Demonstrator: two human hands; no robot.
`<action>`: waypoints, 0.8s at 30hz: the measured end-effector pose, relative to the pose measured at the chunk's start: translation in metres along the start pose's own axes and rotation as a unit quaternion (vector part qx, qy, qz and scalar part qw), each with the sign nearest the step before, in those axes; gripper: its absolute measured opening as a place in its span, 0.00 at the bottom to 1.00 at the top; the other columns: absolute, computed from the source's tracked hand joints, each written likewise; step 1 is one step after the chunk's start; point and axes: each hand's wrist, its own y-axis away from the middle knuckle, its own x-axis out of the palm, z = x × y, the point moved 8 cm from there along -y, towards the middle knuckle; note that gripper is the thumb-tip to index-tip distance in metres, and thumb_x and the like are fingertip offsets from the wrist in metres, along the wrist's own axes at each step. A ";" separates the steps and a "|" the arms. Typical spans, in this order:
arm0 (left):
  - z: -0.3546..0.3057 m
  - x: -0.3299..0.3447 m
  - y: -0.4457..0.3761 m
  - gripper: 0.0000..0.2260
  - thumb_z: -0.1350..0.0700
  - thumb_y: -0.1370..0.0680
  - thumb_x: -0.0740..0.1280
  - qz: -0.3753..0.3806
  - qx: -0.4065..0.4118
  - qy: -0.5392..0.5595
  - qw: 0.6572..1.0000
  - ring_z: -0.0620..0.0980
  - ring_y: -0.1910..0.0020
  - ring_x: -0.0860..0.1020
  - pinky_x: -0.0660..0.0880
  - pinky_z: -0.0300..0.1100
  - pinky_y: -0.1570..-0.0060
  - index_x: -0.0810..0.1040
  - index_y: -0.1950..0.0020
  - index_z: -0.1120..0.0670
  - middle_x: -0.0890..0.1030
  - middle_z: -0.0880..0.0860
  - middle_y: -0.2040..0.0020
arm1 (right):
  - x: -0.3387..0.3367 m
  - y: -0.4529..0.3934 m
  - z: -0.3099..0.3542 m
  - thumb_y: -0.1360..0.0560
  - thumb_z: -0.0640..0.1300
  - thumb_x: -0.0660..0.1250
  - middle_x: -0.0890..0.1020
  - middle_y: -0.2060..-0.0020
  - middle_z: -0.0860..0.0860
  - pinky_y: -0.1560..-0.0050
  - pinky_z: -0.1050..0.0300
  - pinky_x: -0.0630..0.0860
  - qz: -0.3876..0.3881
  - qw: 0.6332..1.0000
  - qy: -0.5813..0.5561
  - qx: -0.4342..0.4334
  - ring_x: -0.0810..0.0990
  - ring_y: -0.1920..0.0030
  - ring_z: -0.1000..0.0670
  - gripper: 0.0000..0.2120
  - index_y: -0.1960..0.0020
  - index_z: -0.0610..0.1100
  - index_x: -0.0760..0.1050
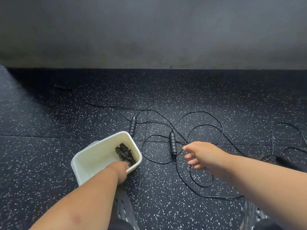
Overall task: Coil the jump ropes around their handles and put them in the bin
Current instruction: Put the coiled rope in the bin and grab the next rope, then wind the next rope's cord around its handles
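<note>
A: Why is the bin (106, 146) on the floor (49, 113) beside the loose rope (199, 113)?

B: For short drops. Left hand (121, 171) sets the coiled rope (124, 154) inside, its grip hidden; right hand (202, 155), fingers spread, reaches for the nearest handle (172, 144).

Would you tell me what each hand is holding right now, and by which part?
The left hand grips the coiled jump rope by its near end, inside the bin. The right hand is open and holds nothing.
</note>
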 end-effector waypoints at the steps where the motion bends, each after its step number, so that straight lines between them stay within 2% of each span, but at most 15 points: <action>1: 0.004 0.002 0.002 0.21 0.58 0.19 0.65 0.013 -0.012 -0.036 0.999 0.56 0.32 0.78 0.73 0.46 0.31 0.74 0.25 0.53 0.79 0.55 0.30 | -0.001 0.002 -0.002 0.19 0.48 0.65 0.82 0.52 0.48 0.56 0.54 0.76 0.001 1.000 0.002 0.002 0.80 0.58 0.49 0.10 0.42 0.46 0.79; 5: 0.021 0.007 0.007 0.21 0.52 0.19 0.68 0.038 -0.085 -0.081 0.992 0.56 0.31 0.78 0.75 0.45 0.32 0.76 0.27 0.57 0.79 0.56 0.29 | -0.008 0.008 -0.010 0.19 0.48 0.65 0.81 0.50 0.47 0.55 0.53 0.74 0.009 1.000 -0.006 0.008 0.79 0.57 0.48 0.10 0.42 0.46 0.79; 8: 0.015 0.000 0.004 0.31 0.46 0.26 0.73 0.033 -0.113 -0.080 0.990 0.55 0.34 0.80 0.77 0.47 0.34 0.74 0.25 0.56 0.79 0.55 0.31 | -0.018 0.011 -0.015 0.20 0.48 0.65 0.81 0.51 0.47 0.55 0.54 0.74 0.005 1.000 -0.015 0.011 0.79 0.57 0.49 0.09 0.43 0.47 0.79; 10: -0.002 -0.020 0.005 0.38 0.42 0.32 0.72 -0.025 -0.129 -0.062 0.989 0.56 0.37 0.80 0.78 0.48 0.37 0.71 0.25 0.55 0.80 0.53 0.34 | -0.025 0.011 -0.018 0.20 0.49 0.65 0.81 0.50 0.47 0.55 0.54 0.75 0.000 1.000 -0.026 0.013 0.80 0.56 0.49 0.09 0.43 0.47 0.79; 13: -0.053 -0.053 0.007 0.34 0.39 0.32 0.71 -0.139 -0.092 -0.068 0.984 0.55 0.38 0.76 0.75 0.46 0.41 0.71 0.30 0.52 0.78 0.53 0.38 | -0.032 0.012 -0.020 0.19 0.50 0.65 0.82 0.49 0.47 0.55 0.54 0.75 -0.001 1.000 -0.022 0.012 0.80 0.56 0.49 0.09 0.43 0.48 0.79; 16: -0.116 -0.059 0.004 0.28 0.39 0.30 0.71 -0.169 -0.017 -0.067 0.983 0.56 0.38 0.76 0.75 0.48 0.43 0.73 0.35 0.52 0.78 0.53 0.39 | -0.041 0.013 -0.024 0.19 0.49 0.65 0.82 0.50 0.48 0.55 0.54 0.74 -0.001 1.000 -0.024 0.020 0.80 0.56 0.49 0.08 0.43 0.48 0.78; 20: -0.179 -0.037 -0.013 0.22 0.43 0.24 0.69 -0.122 0.079 0.005 0.989 0.57 0.34 0.73 0.73 0.50 0.35 0.75 0.32 0.49 0.76 0.54 0.35 | -0.059 0.013 -0.036 0.20 0.50 0.65 0.83 0.49 0.48 0.52 0.52 0.76 -0.011 0.999 -0.030 0.033 0.81 0.56 0.50 0.07 0.45 0.49 0.79; 24: -0.215 -0.009 -0.041 0.29 0.43 0.24 0.69 -0.027 0.078 0.094 0.992 0.60 0.32 0.74 0.73 0.51 0.31 0.71 0.24 0.48 0.74 0.57 0.29 | -0.076 0.011 -0.045 0.20 0.49 0.65 0.83 0.48 0.48 0.51 0.53 0.76 -0.019 0.998 -0.043 0.043 0.82 0.54 0.49 0.08 0.44 0.49 0.79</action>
